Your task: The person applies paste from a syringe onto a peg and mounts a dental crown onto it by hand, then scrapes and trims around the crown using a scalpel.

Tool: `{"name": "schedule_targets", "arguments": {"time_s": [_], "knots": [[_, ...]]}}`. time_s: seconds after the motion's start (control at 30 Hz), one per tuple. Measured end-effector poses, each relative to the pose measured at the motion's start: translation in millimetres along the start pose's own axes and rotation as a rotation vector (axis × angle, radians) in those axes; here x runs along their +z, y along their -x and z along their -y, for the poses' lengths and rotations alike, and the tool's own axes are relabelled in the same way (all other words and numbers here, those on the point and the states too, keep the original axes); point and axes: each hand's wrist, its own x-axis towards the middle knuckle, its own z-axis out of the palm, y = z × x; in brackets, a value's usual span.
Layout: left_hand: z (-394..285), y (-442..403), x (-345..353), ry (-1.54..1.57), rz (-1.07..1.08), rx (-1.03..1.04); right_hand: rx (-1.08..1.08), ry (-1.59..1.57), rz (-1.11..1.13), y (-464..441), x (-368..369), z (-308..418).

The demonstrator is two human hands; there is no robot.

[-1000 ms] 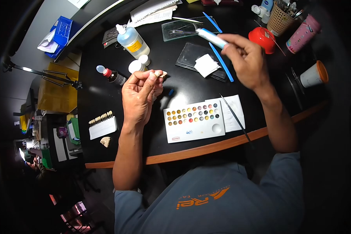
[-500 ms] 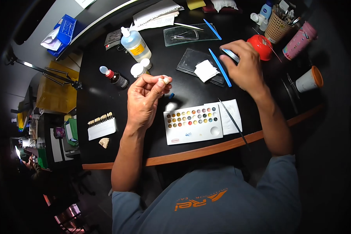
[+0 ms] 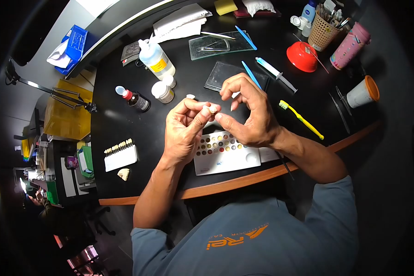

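Right hand (image 3: 253, 119) has come across from beside the red bowl (image 3: 301, 57) to meet the left hand (image 3: 184, 133) above the paint palette (image 3: 225, 166); the syringe (image 3: 276, 72), at its fingers a half second ago, now lies on the bench (image 3: 147, 124) with its tip close to a blue strip (image 3: 252, 76). With the right forearm swung over, a yellow toothbrush (image 3: 301, 120) shows just beyond it. Along the front runs the wooden edge (image 3: 225, 186), the palette lying close to it and the dark handle of a paintbrush (image 3: 287, 169) reaching out past it. Open black surface stretches from the shade guide (image 3: 120, 158) across to the left wrist, and a narrower stretch lies between toothbrush and tweezers (image 3: 339, 108). Raised over the bench, the left hand pinches a small pale piece (image 3: 211, 110) between thumb and fingertips. The right hand is half open, its fingers curved and spread from the thumb, whose tip is just beside the piece; I cannot tell whether it touches.
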Motion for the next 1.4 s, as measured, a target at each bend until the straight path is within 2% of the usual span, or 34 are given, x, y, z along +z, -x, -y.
{"name": "schedule_targets", "arguments": {"time_s": [0.07, 0.27, 0.47, 0.6, 0.8, 0.93, 1.1, 1.17, 1.23, 1.27, 1.37, 1.4], "knots": [[3.8, 0.5, -1.2, 0.034, 0.032, -0.006, 0.039, -0.103, 0.011, 0.8, 3.1, -0.6], [2.0, 1.3, 2.5, 0.165, 0.059, -0.054, 0.054, -0.137, -0.015, 3.2, 11.4, -0.3], [6.3, -0.2, -2.4, 0.228, 0.046, -0.071, -0.406, 0.178, -0.185, -1.1, 13.1, -6.7], [8.1, 1.0, 3.4, 0.202, 0.012, -0.063, -0.404, 0.333, -0.185, 1.5, 16.1, 4.5], [7.5, 1.9, 0.7, 0.271, -0.003, -0.071, -0.454, 0.359, -0.194, 1.1, 15.8, 7.4], [3.4, 0.7, 0.1, 0.285, -0.005, -0.076, -0.391, 0.253, -0.148, 1.2, 14.6, 7.7], [-0.6, -0.6, -4.4, 0.214, -0.151, -0.002, -0.274, 0.064, -0.077, 0.2, 11.6, 4.2], [-3.6, -0.5, -7.8, 0.137, -0.164, 0.013, -0.062, -0.206, -0.01, 3.0, 10.9, -2.9], [-2.4, -0.4, -6.0, 0.007, -0.171, 0.071, 0.234, -0.539, -0.071, 5.3, 13.3, 2.6], [-3.7, 0.3, -3.8, -0.068, -0.162, 0.085, 0.267, -0.642, -0.058, 5.2, 10.1, -0.2], [-5.8, 2.2, -0.1, -0.21, -0.167, 0.077, 0.37, -0.563, -0.024, -1.2, 1.9, 7.0], [-6.6, 2.5, 2.2, -0.233, -0.163, 0.076, 0.284, -0.527, -0.023, 0.0, 2.7, 2.6]]}}
